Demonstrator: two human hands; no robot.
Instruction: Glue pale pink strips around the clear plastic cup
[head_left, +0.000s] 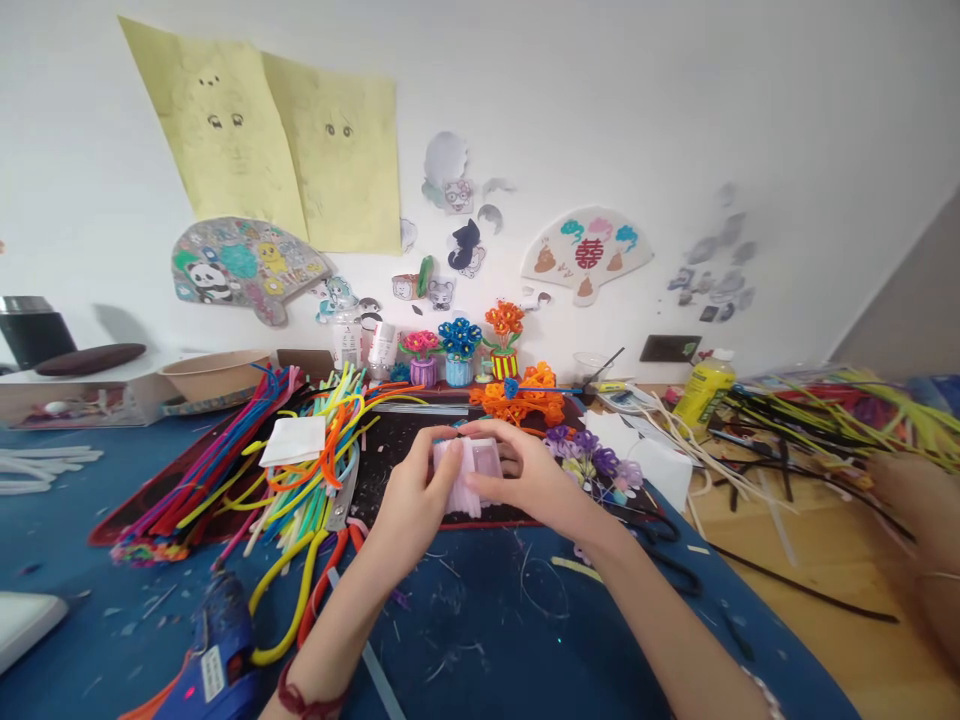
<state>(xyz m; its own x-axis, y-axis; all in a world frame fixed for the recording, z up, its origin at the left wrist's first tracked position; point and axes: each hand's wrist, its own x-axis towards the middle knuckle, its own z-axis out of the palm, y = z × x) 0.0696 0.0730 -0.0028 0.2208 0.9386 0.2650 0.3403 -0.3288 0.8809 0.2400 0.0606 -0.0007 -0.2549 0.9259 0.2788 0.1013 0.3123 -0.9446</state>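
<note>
Between my two hands is a small pale pink box-like piece, its left part covered by upright pale pink fuzzy strips, its right part smooth and see-through. My left hand grips the strip-covered side, thumb along the front. My right hand closes round the smooth side, with fingers behind and thumb in front. Both hold it above the front part of a dark red-edged mat. Part of the piece is hidden behind my fingers.
Bundled pipe cleaners lie left, near pliers with yellow handles and a blue glue gun. Purple flowers, orange flowers and small potted flowers stand beyond. A yellow bottle and another person's hand are right.
</note>
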